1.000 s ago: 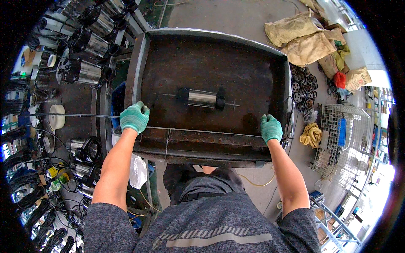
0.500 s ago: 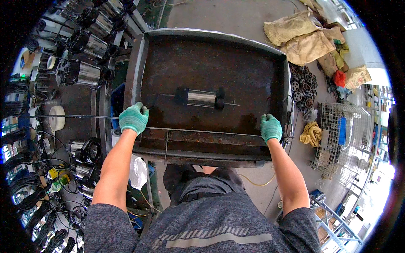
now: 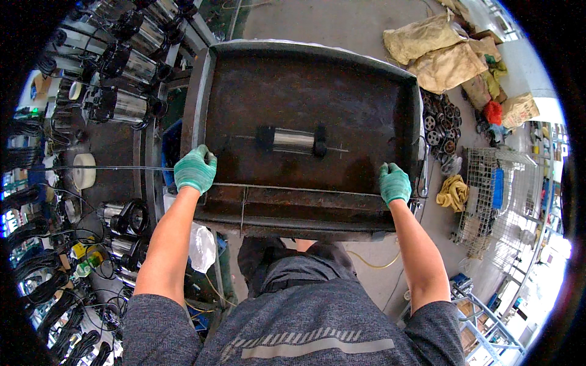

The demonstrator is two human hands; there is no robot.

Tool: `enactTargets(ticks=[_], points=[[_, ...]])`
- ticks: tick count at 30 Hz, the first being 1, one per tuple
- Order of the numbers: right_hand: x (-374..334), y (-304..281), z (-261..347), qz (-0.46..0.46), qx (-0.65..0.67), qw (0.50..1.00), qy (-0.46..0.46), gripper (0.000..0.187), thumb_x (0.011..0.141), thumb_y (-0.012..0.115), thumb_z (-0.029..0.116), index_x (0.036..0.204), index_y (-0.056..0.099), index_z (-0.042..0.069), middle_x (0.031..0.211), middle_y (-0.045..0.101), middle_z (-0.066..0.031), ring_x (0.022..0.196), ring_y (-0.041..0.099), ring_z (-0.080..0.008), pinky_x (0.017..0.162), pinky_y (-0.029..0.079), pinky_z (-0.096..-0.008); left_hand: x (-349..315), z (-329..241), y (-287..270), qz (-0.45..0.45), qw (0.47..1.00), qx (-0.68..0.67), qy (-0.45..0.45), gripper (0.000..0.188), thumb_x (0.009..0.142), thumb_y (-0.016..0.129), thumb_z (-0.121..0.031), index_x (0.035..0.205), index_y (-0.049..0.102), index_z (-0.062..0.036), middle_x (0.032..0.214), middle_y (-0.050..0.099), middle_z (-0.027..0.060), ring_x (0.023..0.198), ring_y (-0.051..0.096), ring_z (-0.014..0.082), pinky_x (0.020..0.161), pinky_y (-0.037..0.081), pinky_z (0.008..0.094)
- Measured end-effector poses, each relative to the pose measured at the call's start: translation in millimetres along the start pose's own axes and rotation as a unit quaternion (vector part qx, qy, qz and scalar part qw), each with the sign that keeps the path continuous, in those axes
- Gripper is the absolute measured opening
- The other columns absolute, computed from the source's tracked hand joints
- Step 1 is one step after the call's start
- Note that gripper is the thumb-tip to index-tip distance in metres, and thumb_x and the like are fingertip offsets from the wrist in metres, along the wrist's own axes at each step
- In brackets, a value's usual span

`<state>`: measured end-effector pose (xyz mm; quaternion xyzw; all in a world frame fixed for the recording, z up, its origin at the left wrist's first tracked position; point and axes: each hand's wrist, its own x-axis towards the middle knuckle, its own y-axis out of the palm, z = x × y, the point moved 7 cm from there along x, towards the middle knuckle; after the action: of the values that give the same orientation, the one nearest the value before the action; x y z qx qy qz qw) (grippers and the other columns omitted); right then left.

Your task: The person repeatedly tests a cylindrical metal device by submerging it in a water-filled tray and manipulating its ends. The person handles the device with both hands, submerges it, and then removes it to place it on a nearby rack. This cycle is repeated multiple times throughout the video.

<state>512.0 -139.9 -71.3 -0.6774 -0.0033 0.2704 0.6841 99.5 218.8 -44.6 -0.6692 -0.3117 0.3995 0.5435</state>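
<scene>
A wide dark metal trough (image 3: 204, 91) with raised walls stands before me. Within it lies a cylinder with a shiny steel middle (image 3: 294, 140) and black ends, like a small motor or pump body; thin rods or lines stick out both ways. My left hand (image 3: 195, 169), in a green glove, is closed at the trough's left side, around a dark cable (image 3: 122, 168) coming from the left. My right hand (image 3: 395, 183), gloved alike, is closed near the right wall; its grip is hidden. A thin straight edge (image 3: 299, 190) runs across the trough between both hands.
Several steel-bodied pumps (image 3: 125, 107) and black coiled cables (image 3: 36, 268) fill racks at left, near a white tape roll (image 3: 83, 171). At right are woven sacks (image 3: 448, 64), black pulley wheels (image 3: 442, 125), a yellow cloth (image 3: 453, 193) and a wire cage (image 3: 479, 201).
The view has shifted very slightly. Both hands keep their places and grip, and the cylinder in the trough stays where it was.
</scene>
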Motion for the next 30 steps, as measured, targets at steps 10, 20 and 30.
enactTargets(ticks=[10,20,30], points=[[-0.3,-1.8,-1.5,-0.015,0.024,1.0,-0.003,0.042,0.102,0.047,0.046,0.113,0.071,0.013,0.11,0.072,-0.0205,0.105,0.067,-0.0435,0.09,0.053,-0.0532,-4.7,-6.6,-6.7,-0.15,0.984,0.031,0.096,0.019,0.086,0.065,-0.022,0.103,0.069,-0.0128,0.105,0.067,0.012,0.101,0.062,0.0349,0.089,0.048,0.048],[-1.6,-8.6,-6.3,0.012,0.073,0.997,0.013,0.039,0.103,0.045,0.044,0.108,0.069,0.013,0.105,0.073,-0.0193,0.101,0.069,-0.0408,0.088,0.055,-0.053,6.4,-122.5,30.9,-0.02,0.959,-0.178,0.218,0.032,0.087,0.07,-0.02,0.113,0.065,-0.0033,0.111,0.066,0.0214,0.104,0.064,0.0412,0.092,0.052,0.046],[1.9,-3.6,-16.9,0.017,0.132,0.991,0.024,0.037,0.103,0.045,0.041,0.106,0.07,0.014,0.101,0.074,-0.0161,0.097,0.071,-0.0384,0.085,0.057,-0.0508,21.3,-289.0,125.1,0.368,0.818,-0.427,-0.114,0.029,0.096,0.067,-0.02,0.12,0.061,-0.0062,0.098,0.068,0.0108,0.085,0.065,0.0239,0.072,0.054,0.0398]])
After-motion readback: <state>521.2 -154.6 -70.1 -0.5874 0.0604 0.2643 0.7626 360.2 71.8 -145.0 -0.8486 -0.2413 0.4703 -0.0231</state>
